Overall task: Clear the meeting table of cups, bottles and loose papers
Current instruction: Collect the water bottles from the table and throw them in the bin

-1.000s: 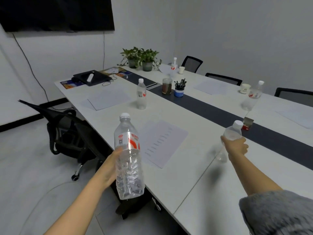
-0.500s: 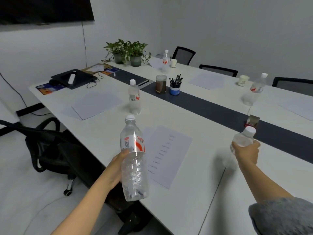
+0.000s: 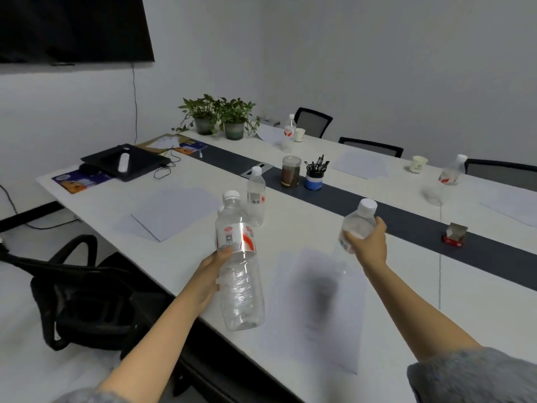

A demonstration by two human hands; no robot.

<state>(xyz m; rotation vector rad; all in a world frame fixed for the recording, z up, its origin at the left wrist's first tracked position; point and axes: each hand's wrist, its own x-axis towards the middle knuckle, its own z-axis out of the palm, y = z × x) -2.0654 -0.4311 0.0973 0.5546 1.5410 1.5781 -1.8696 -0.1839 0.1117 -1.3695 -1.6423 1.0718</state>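
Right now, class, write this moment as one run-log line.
left hand: holds labelled bottle | right hand: holds second bottle | left on table: standing bottle, paper cup, sheet

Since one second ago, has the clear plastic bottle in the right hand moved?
Yes. The bottle rose and went left, away from the small red box.

Pale walls (image 3: 377, 53), black wall screen (image 3: 72, 24), long white table (image 3: 479, 301), black chairs (image 3: 312, 120), light floor (image 3: 20, 373).

Clear ribbed plastic bottle (image 3: 239, 274) with glossy label at centre, smooth matt white tabletop (image 3: 479, 298) with dark matt strip, thin paper sheet (image 3: 319, 303), fuzzy grey sleeve (image 3: 476, 376) lower right
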